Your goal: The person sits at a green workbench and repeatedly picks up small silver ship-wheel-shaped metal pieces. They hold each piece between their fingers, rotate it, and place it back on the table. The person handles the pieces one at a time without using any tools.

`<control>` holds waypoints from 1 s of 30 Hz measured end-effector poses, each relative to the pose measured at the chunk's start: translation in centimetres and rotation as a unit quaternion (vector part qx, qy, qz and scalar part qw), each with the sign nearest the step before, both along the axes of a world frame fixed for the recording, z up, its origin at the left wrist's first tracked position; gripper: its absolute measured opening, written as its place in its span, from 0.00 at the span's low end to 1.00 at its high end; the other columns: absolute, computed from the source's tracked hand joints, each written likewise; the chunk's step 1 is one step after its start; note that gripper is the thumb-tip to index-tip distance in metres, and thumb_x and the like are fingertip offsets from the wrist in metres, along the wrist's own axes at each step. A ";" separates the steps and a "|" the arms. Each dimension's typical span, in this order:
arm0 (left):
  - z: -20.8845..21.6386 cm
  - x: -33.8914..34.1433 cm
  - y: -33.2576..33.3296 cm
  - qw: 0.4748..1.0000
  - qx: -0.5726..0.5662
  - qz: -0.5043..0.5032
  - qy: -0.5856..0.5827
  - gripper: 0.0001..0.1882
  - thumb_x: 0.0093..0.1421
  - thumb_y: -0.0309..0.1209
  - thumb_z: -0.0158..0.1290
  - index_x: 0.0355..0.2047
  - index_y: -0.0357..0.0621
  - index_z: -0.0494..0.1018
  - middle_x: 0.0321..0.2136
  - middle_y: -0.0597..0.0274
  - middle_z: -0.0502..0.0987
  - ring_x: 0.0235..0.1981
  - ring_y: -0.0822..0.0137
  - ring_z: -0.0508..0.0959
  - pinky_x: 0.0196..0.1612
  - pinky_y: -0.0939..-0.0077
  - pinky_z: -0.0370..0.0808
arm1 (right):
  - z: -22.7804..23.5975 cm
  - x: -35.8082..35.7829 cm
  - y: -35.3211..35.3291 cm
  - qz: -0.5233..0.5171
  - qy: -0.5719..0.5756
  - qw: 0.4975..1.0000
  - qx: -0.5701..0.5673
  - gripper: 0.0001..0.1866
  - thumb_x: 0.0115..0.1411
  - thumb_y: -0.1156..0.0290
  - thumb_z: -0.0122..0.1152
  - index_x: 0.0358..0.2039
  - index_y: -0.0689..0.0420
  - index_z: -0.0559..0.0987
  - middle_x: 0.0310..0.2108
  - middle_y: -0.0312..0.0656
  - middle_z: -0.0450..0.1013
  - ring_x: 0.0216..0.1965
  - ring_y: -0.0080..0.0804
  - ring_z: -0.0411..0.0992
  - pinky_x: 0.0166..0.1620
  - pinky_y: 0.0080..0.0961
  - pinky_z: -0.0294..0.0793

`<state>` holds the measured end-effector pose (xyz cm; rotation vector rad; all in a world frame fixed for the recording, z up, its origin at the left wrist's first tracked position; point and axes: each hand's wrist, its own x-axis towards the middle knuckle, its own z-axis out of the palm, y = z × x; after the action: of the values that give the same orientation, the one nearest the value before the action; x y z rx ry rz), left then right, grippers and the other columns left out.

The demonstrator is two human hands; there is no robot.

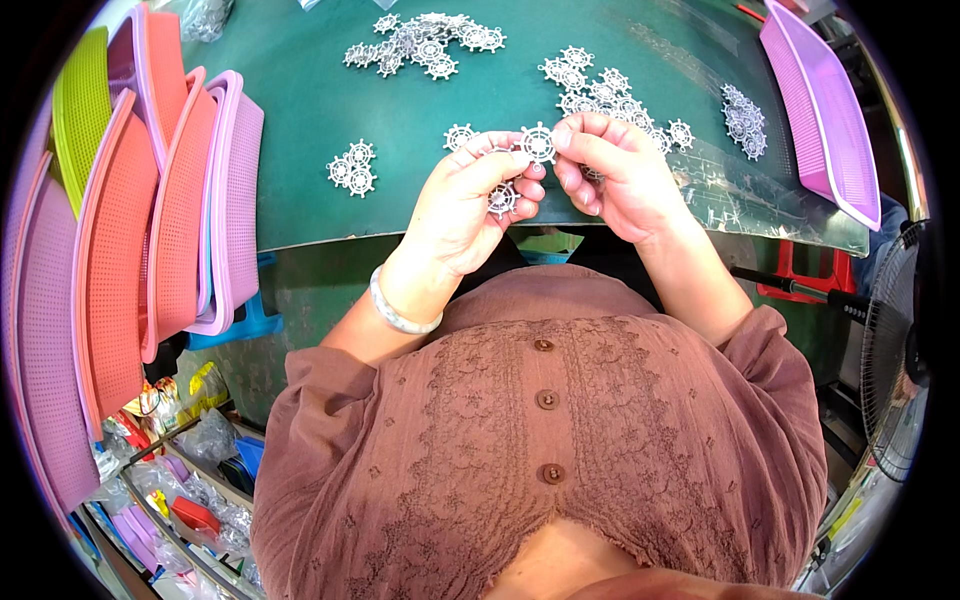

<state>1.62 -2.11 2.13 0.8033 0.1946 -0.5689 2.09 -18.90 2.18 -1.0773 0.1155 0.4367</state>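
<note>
Between my two hands, over the table's near edge, is a silver ship's-wheel charm [537, 144]. The fingertips of my left hand [465, 190] pinch its left side, and a second wheel charm [502, 199] sits against the lower fingers of that hand. My right hand [625, 170] has thumb and forefinger closed at the charm's right side. Just beyond my right hand lies a heap of similar charms [605, 97], partly hidden by the fingers. One loose charm [459, 136] rests beside my left knuckles.
Other charm piles [425, 42] lie at the back, a small group [353, 168] at left and another [743, 121] at right on the green table [300, 100]. Stacked plastic baskets [115, 260] stand along the left. A purple basket [820, 110] and a fan [890, 350] are on the right.
</note>
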 end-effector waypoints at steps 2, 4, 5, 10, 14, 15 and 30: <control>0.2 0.0 -0.1 1.000 0.014 0.008 -0.005 0.06 0.53 0.24 0.49 0.32 0.39 0.68 0.23 0.62 0.73 0.21 0.73 0.72 0.22 0.82 0.70 | 0.1 -0.1 0.2 0.000 -0.028 0.999 -0.036 0.05 0.53 0.70 0.55 0.26 0.58 0.73 0.14 0.31 0.67 0.11 0.12 0.59 0.14 0.08 0.55; 0.3 0.0 -0.2 0.999 0.029 0.005 -0.021 0.05 0.54 0.24 0.48 0.33 0.39 0.67 0.23 0.62 0.72 0.21 0.74 0.71 0.21 0.81 0.68 | 0.2 -0.3 0.3 0.002 -0.054 0.997 -0.063 0.05 0.53 0.70 0.55 0.26 0.58 0.73 0.15 0.31 0.67 0.12 0.12 0.59 0.15 0.07 0.55; 0.3 0.0 -0.2 0.999 0.036 0.003 -0.029 0.05 0.54 0.24 0.47 0.33 0.39 0.67 0.24 0.62 0.72 0.21 0.74 0.71 0.21 0.81 0.67 | 0.3 -0.4 0.4 0.004 -0.065 0.995 -0.071 0.05 0.53 0.70 0.55 0.27 0.59 0.73 0.15 0.30 0.66 0.13 0.11 0.59 0.16 0.07 0.56; 0.0 -0.1 -0.4 0.996 0.073 0.016 -0.056 0.02 0.54 0.24 0.48 0.29 0.41 0.69 0.22 0.64 0.72 0.20 0.75 0.70 0.20 0.82 0.65 | 0.9 -0.8 0.6 0.005 -0.087 0.990 -0.107 0.06 0.53 0.70 0.55 0.27 0.59 0.73 0.15 0.30 0.66 0.15 0.11 0.60 0.18 0.07 0.57; 0.2 -0.2 -0.5 0.994 0.091 0.023 -0.059 0.02 0.54 0.25 0.49 0.28 0.41 0.68 0.22 0.65 0.71 0.20 0.76 0.69 0.20 0.82 0.65 | 1.0 -0.9 0.7 0.008 -0.103 0.988 -0.116 0.06 0.53 0.71 0.55 0.27 0.60 0.73 0.15 0.30 0.66 0.15 0.10 0.60 0.18 0.08 0.56; 0.2 -0.2 -0.5 0.994 0.092 0.022 -0.061 0.02 0.54 0.25 0.49 0.28 0.42 0.68 0.22 0.65 0.71 0.20 0.76 0.69 0.20 0.82 0.64 | 1.0 -0.9 0.7 0.009 -0.107 0.987 -0.117 0.06 0.53 0.71 0.55 0.27 0.60 0.73 0.15 0.30 0.66 0.15 0.11 0.60 0.18 0.08 0.56; 0.3 -0.2 -0.5 0.992 0.105 0.020 -0.061 0.01 0.53 0.25 0.49 0.26 0.42 0.69 0.20 0.65 0.70 0.18 0.76 0.67 0.19 0.83 0.64 | 1.1 -1.0 0.7 0.010 -0.099 0.987 -0.130 0.06 0.52 0.70 0.56 0.26 0.60 0.73 0.15 0.30 0.67 0.15 0.10 0.60 0.18 0.07 0.56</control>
<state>1.41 -2.65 2.39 1.0335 0.1593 -0.4653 1.06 -18.18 3.31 -1.3731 -0.0167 0.3363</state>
